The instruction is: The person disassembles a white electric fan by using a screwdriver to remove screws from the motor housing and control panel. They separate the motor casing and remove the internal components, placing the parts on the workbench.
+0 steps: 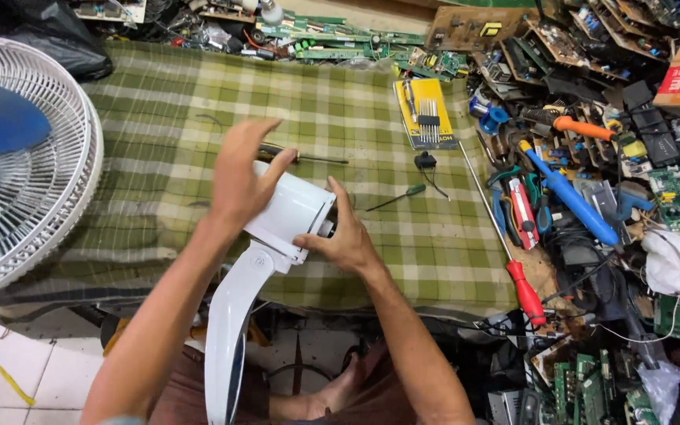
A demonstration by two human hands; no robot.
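the white fan motor housing point(289, 212) lies on its stand over the checked cloth point(198, 102), already apart from the fan cage point(25, 165) to its left. the left hand point(238, 177) grips its top, the right hand point(348, 240) cups its front end; screwdrivers point(391, 197) lie loose right of the housing.

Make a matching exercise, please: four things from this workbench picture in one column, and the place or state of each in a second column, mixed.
Things:
1. white motor housing
2. fan guard
3. red-handled screwdriver
4. yellow card of tool bits

Places or states:
A. lying near the right edge of the checked cloth
B. held between the left hand and right hand
C. at the left edge of the view
D. lying at the far side of the cloth

Pairs: 1-B, 2-C, 3-A, 4-D
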